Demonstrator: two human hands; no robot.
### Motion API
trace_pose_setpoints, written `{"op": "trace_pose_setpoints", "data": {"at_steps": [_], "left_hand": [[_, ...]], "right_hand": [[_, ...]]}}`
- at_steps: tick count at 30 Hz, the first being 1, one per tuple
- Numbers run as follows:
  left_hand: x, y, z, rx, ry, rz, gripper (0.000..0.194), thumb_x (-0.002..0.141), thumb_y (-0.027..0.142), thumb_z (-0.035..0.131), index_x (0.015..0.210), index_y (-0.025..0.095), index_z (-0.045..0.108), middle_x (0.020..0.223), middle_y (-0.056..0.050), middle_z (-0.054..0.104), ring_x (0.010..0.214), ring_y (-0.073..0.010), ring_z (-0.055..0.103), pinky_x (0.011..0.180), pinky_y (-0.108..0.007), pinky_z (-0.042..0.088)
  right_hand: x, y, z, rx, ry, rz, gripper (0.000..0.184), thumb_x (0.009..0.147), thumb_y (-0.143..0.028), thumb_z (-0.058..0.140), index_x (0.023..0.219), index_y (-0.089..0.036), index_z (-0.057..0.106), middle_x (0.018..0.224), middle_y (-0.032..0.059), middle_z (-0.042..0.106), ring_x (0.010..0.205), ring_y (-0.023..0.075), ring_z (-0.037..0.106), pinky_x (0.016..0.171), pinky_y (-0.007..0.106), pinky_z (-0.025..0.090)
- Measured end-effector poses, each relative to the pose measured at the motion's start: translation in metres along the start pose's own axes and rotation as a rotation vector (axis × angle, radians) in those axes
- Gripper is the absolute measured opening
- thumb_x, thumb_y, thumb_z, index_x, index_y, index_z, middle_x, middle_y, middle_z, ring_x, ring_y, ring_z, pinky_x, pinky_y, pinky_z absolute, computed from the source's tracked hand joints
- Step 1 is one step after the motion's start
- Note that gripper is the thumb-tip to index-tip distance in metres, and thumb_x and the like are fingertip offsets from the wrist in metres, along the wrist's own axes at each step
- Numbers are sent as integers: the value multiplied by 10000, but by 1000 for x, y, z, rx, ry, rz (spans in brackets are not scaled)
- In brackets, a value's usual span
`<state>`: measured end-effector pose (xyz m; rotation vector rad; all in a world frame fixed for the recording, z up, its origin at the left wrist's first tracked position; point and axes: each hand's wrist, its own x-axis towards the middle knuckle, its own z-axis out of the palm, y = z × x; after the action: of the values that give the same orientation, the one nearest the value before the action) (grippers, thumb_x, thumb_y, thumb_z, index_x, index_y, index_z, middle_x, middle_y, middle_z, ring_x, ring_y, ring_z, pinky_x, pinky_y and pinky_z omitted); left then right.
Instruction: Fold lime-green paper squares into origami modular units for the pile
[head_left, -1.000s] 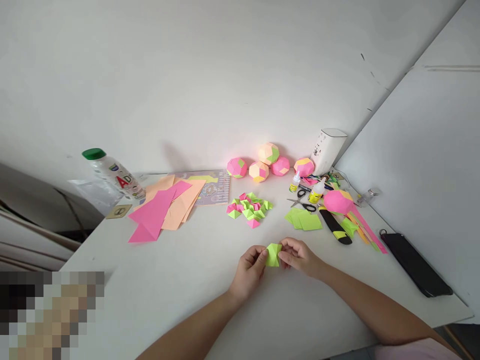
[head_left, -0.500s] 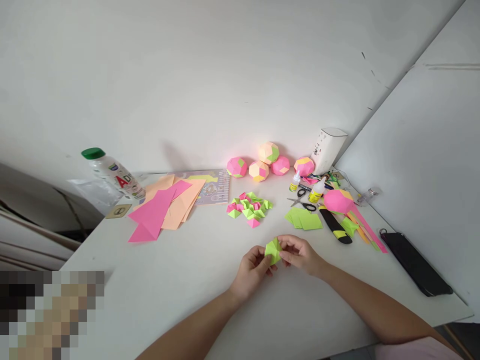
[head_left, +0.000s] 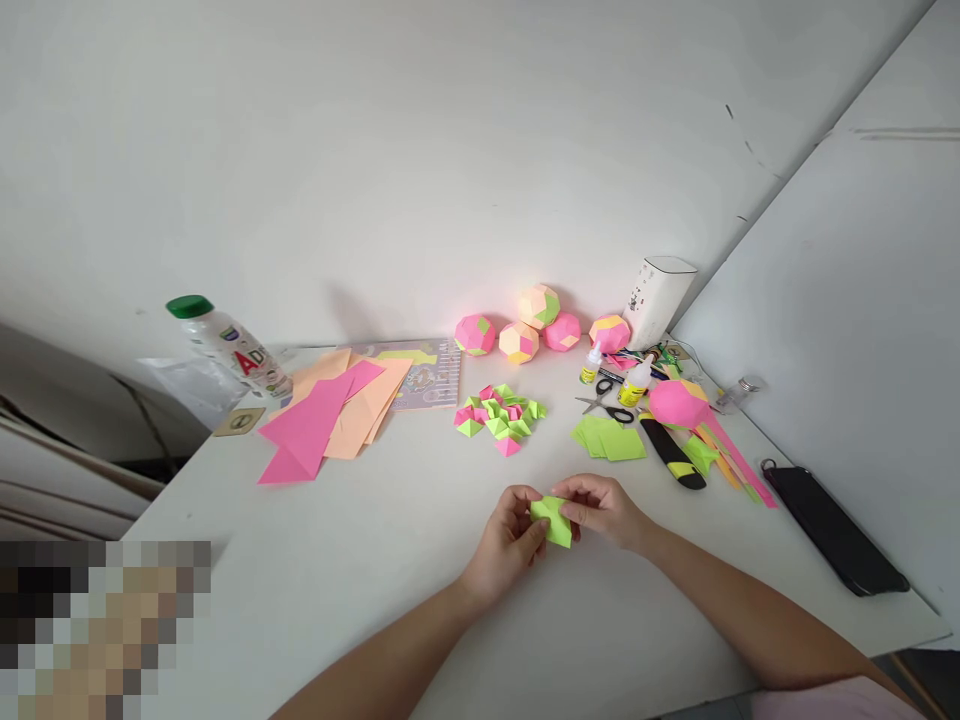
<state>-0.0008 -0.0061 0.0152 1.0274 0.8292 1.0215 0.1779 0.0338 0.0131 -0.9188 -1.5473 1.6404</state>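
Between my two hands is a small piece of lime-green paper [head_left: 555,524] with fold creases. My left hand [head_left: 511,535] pinches its left side, thumb on top and the other fingers behind. At the upper right edge, my right hand [head_left: 602,508] grips the same paper between thumb and fingers. Beyond my hands lies a cluster of folded green and pink paper pieces [head_left: 500,414]. Flat green paper squares [head_left: 610,440] are fanned out to the right, beside black-handled scissors [head_left: 606,404].
Paper balls [head_left: 518,342] stand along the wall. Glue bottles [head_left: 634,382], a black and yellow utility knife [head_left: 673,455] and a black pouch [head_left: 834,530] lie rightward. Pink and orange sheets [head_left: 322,415] and a green-capped bottle [head_left: 229,347] are at left.
The green paper has been turned and tilted between my fingers; it now shows a flatter face with a corner pointing down toward me. Both hands still hold it.
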Motion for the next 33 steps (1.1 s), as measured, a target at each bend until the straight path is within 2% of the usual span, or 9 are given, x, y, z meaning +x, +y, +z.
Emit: {"op": "trace_pose_setpoints", "data": {"at_steps": [3, 10, 18, 22, 30, 33], "left_hand": [[0, -1, -1, 21, -4, -24, 349, 753, 427, 596, 956, 202, 422, 729, 25, 548, 463, -57, 454, 426, -190, 345], [1, 0, 0, 32, 20, -63, 435, 704, 453, 634, 991, 169, 472, 613, 38, 548, 455, -76, 460, 453, -216, 366], [2, -2, 1, 25, 51, -73, 414, 697, 408, 653, 980, 154, 490, 658, 6, 599, 505, -88, 502, 503, -242, 424], [1, -2, 2, 21, 80, -84, 419, 680, 396, 666, 977, 153, 497, 619, 21, 589, 507, -93, 516, 512, -245, 437], [1, 1, 4, -6, 131, -69, 353, 677, 376, 672, 900, 159, 505, 632, 9, 612, 569, -116, 568, 534, -246, 462], [1, 1, 5, -13, 146, -66, 317, 681, 388, 671, 839, 170, 504, 619, 20, 603, 580, -121, 579, 540, -245, 467]], "right_hand": [[0, 0, 1, -5, -3, 17, 241, 748, -331, 655, 882, -135, 616, 634, 1, 605, 510, 116, 575, 480, 255, 503], [-1, -7, 3, -26, -22, -49, 175, 753, -296, 651, 831, -142, 628, 744, 21, 613, 543, 108, 580, 492, 245, 503], [-2, -8, 4, -113, -24, -88, 139, 779, -264, 621, 848, -146, 644, 777, 35, 619, 575, 117, 590, 519, 245, 506], [-3, -8, 5, -222, 1, -102, 157, 796, -267, 590, 871, -144, 651, 768, 48, 645, 574, 121, 589, 525, 242, 506], [-6, -17, 9, -463, -18, -297, 206, 822, -216, 521, 964, -145, 653, 789, 69, 677, 588, 122, 622, 521, 218, 514], [-7, -16, 9, -529, -36, -346, 244, 799, -215, 560, 1024, -151, 632, 829, 79, 676, 623, 131, 627, 547, 227, 527]]}}
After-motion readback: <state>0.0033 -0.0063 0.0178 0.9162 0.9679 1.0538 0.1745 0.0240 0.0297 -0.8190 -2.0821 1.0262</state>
